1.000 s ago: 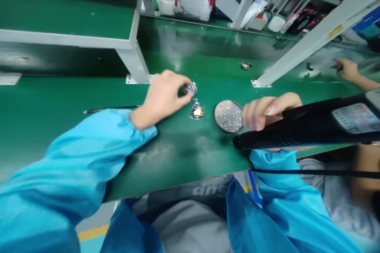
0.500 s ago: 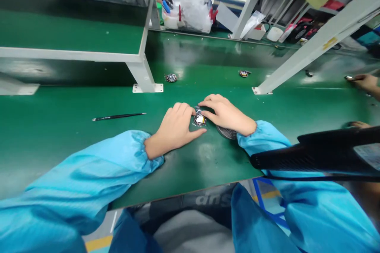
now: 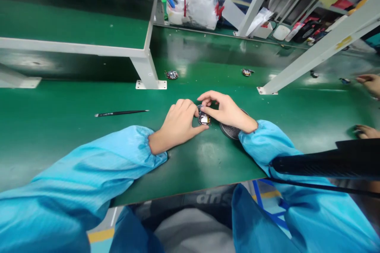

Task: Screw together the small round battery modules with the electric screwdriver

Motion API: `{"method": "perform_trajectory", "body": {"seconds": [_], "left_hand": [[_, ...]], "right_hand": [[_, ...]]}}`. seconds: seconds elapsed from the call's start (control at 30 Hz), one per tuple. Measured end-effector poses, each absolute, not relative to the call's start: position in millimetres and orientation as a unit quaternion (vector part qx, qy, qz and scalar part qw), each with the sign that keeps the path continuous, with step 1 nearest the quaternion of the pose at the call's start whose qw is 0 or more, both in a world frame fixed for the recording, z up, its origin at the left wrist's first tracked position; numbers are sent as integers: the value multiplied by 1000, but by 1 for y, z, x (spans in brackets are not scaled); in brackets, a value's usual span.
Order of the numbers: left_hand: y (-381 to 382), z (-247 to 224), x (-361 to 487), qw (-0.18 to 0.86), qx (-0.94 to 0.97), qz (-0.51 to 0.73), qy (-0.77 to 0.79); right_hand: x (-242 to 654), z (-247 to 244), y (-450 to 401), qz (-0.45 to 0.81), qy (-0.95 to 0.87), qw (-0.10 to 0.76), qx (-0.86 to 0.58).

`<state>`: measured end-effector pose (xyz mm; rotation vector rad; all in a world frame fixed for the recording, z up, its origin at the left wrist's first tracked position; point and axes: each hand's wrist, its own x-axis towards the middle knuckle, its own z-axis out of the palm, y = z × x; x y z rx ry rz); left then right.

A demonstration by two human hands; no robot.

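A small round electronic assembly (image 3: pixel 204 119) lies on the green bench, with a pale rectangular piece and a bit of yellow inside its dark rim. My left hand (image 3: pixel 181 121) grips its left side, thumb at the near edge and fingers at the far edge. At the top of the assembly, a smaller dark part is pinched by my right hand (image 3: pixel 223 110), thumb on it and fingers curled above; the fingertips partly hide it. Under my right wrist sits a round black textured pad (image 3: pixel 229 129).
Black tweezers (image 3: pixel 121 113) lie at left. Similar round assemblies (image 3: pixel 171 74) (image 3: pixel 246 72) lie farther back. White shelf legs (image 3: pixel 146 72) and a slanted post (image 3: pixel 311 49) stand on the bench. A black bar-like object (image 3: pixel 323 160) crosses my right forearm. Another person's hands (image 3: pixel 369 83) are at far right.
My right index finger has lifted away from the top of the assembly, while the thumb stays on it. The view has shifted slightly. At far right, the other person's hand has moved off a small part.
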<state>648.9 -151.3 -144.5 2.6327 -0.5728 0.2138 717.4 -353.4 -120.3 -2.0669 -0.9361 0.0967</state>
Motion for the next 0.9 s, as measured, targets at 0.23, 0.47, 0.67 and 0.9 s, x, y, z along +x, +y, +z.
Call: {"method": "perform_trajectory", "body": {"seconds": [0.23,0.47,0.67,0.9], "left_hand": [[-153,-142,648,243,945,80,-202],[-153,-142,650,249,944,75,-205],[-145,-139,637,264,936,59,-224],[-139,-136,631,280,929,41,-240]], "right_hand": [[708,-112,-358,-15,-439,314,-842],[700,-118,-371,-2,-366,307,-879],[690,-117,-375,2,-348,308,-885],[682,-110,-384,13,-418,270,-867]]}}
